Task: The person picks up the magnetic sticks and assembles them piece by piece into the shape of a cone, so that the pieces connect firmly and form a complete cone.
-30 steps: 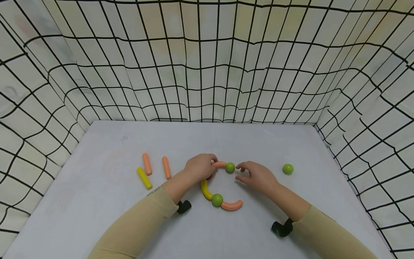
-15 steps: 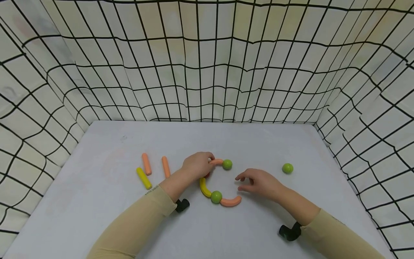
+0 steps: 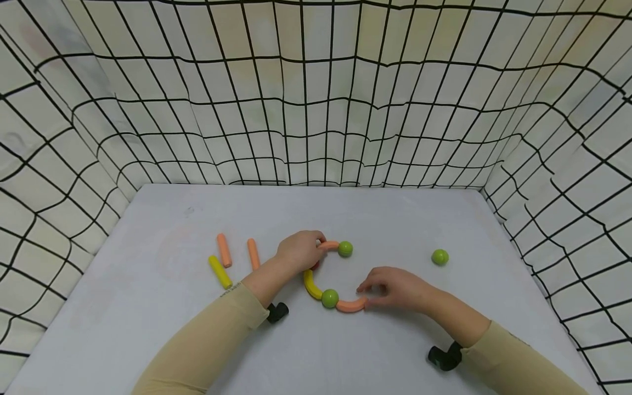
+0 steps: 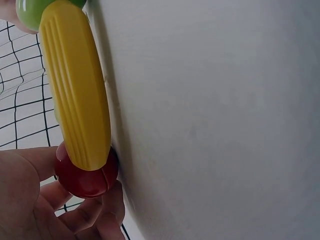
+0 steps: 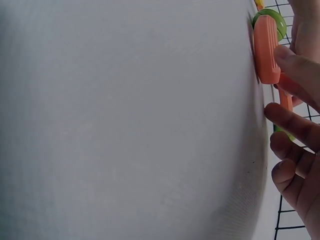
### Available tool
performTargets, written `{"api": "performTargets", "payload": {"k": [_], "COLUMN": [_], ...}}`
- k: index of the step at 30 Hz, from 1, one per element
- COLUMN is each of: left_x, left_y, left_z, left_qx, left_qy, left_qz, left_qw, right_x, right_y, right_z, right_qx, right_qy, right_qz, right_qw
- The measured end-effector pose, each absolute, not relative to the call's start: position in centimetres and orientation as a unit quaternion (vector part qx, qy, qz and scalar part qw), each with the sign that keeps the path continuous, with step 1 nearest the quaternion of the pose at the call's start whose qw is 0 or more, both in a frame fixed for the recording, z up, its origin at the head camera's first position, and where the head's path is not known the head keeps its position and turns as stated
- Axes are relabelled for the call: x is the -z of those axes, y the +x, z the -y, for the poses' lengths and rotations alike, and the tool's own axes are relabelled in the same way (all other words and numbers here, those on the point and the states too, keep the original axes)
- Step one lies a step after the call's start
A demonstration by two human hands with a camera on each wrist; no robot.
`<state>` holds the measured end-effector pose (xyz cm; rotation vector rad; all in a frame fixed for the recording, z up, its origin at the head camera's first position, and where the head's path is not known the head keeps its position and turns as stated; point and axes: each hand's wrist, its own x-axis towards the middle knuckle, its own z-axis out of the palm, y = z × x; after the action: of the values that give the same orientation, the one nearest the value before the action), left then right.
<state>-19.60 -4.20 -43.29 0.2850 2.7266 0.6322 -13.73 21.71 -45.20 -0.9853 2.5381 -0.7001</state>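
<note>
My left hand (image 3: 299, 251) grips a red ball (image 4: 86, 172) between thumb and fingers, which mostly cover it in the head view. A curved yellow stick (image 3: 311, 285) joins that ball to a green ball (image 3: 329, 298), followed by a curved orange stick (image 3: 351, 306). On the far side, another orange stick (image 3: 329, 245) runs from the left hand's fingertips to a second green ball (image 3: 345, 249). My right hand (image 3: 399, 288) is at the free end of the near orange stick, thumb at its side, other fingers spread and slightly bent.
Left of the chain lie two straight orange sticks (image 3: 224, 250) and a yellow stick (image 3: 219, 272). A separate green ball (image 3: 440, 257) rests at the right. Black netting (image 3: 306, 118) over white walls rises behind and beside the white table (image 3: 163, 230).
My right hand has moved down from beside the far green ball to the near orange stick's end. The left hand and the chain have shifted slightly left and away.
</note>
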Motion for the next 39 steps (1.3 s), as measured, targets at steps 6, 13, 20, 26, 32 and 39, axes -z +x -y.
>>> {"api": "performTargets", "payload": {"k": [6,13,20,26,32,39], "left_x": [43.3,43.4,43.4,43.1,42.9,42.7], "left_y": [-19.6,-19.6,-19.5,-18.9,-18.3,-17.7], "left_z": [4.2,4.2,4.4,4.5,4.7,5.0], "left_qx": [-0.222,-0.220,-0.222,-0.222,-0.211,-0.203], "left_qy": [0.102,0.102,0.105,0.112,0.112,0.100], "left_qz": [-0.956,-0.955,-0.954,-0.952,-0.955,-0.956], "left_qw": [0.165,0.169,0.174,0.180,0.178,0.187], "right_x": [45.1,44.8,44.9,44.8,44.7,44.9], "right_y": [-13.6,-13.4,-13.8,-14.7,-15.8,-17.0], "right_z": [-21.4,-20.9,-21.1,-21.2,-21.2,-20.9], "right_qx": [0.216,0.164,0.146,0.151,0.150,0.147], "right_qy": [-0.363,-0.390,-0.401,-0.396,-0.389,-0.382], "right_qz": [-0.893,-0.896,-0.898,-0.900,-0.903,-0.904], "right_qw": [0.156,0.135,0.105,0.101,0.107,0.126]}}
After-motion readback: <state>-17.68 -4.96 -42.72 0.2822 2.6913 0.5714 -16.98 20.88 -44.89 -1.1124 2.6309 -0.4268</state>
